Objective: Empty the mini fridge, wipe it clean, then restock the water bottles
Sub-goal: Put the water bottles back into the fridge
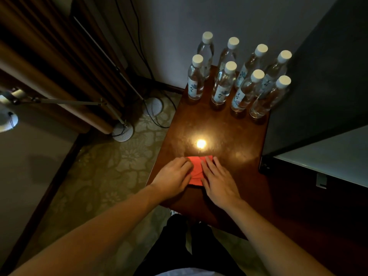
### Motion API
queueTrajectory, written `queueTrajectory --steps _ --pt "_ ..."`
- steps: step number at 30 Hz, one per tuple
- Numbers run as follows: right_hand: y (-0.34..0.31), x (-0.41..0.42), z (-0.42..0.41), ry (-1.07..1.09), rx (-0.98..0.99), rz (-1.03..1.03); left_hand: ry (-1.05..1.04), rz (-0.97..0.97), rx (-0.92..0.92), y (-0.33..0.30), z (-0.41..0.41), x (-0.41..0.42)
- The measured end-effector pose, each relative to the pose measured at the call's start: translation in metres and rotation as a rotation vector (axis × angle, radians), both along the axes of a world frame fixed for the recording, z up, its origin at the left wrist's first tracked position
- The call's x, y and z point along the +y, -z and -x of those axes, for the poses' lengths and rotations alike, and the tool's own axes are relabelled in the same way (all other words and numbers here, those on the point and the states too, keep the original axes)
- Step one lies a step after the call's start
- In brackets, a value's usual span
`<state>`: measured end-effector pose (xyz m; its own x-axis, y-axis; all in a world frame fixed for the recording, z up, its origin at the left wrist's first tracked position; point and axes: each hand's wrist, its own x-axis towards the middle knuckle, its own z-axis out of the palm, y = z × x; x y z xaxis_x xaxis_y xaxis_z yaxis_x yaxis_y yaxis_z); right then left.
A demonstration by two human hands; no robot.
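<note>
Eight water bottles [237, 76], white caps, clear, stand upright in two rows of four at 12 to 1 o'clock on the far end of the wooden bench [225, 126]. All are out on the bench; none are in the hands. Judged from that: the emptying step looks done.

Red cloth [197, 170], folded flat, lies on the near part of the bench at 6 o'clock, well apart from the bottles. Left hand [173, 180] rests on the cloth's left edge, fingers loosely flat, pressing down rather than pinching. Right hand [217, 180] lies on the right side of the cloth, fingers straight and spread, also pressing. Neither hand curls round the cloth. It looks like folding or smoothing it.

Dark fridge body [326, 80] stands at 2 o'clock, just beside the bottles. A pale panel [326, 156] at 3 o'clock is possibly its open door. The interior is not in view, so whether it is wiped cannot be told.

Judgement: either the cloth is being readied for wiping, or it is being put down after wiping. Restocking is not yet done, with all eight bottles left to go back.

A bright lamp reflection [201, 144] shows on the bench between the cloth and the bottles. Lamp stands [122, 131] and cables are on the patterned carpet at 9 to 10 o'clock.
</note>
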<state>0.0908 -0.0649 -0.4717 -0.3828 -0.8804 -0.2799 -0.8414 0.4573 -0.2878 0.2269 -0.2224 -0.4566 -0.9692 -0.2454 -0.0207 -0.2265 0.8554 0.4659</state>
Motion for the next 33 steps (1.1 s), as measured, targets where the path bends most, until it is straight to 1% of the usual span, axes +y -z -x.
queueTrajectory --steps 2,5,11,13,15,17,21,25,28,33 --pt "0.002 0.004 -0.001 0.039 0.027 -0.006 -0.013 0.042 -0.061 0.006 0.0 0.0" --pt "0.002 0.003 -0.001 0.033 0.027 0.021 -0.011 0.065 -0.12 0.011 -0.004 -0.004" --pt "-0.001 0.001 -0.002 0.033 0.046 0.076 0.011 0.072 -0.163 0.005 0.0 -0.005" --pt "-0.002 0.001 -0.001 -0.009 0.079 0.116 0.034 0.096 -0.155 0.004 0.002 -0.005" --pt "-0.003 0.001 0.001 -0.089 0.092 0.135 0.104 0.151 -0.13 0.004 0.004 -0.007" --pt "-0.001 0.002 0.004 -0.125 0.085 0.15 0.163 0.173 -0.103 0.005 0.003 -0.009" --pt "0.005 0.007 0.005 -0.083 0.049 0.194 0.169 0.096 -0.069 0.012 -0.005 -0.012" --pt "0.006 0.004 0.001 -0.062 0.076 0.255 0.172 0.072 -0.065 0.017 -0.004 -0.012" --pt "0.007 -0.001 -0.003 -0.026 0.087 0.261 0.194 0.05 -0.061 0.017 -0.003 -0.018" --pt "0.006 -0.011 -0.011 -0.023 0.125 0.267 0.26 0.111 -0.011 0.012 -0.003 -0.034"
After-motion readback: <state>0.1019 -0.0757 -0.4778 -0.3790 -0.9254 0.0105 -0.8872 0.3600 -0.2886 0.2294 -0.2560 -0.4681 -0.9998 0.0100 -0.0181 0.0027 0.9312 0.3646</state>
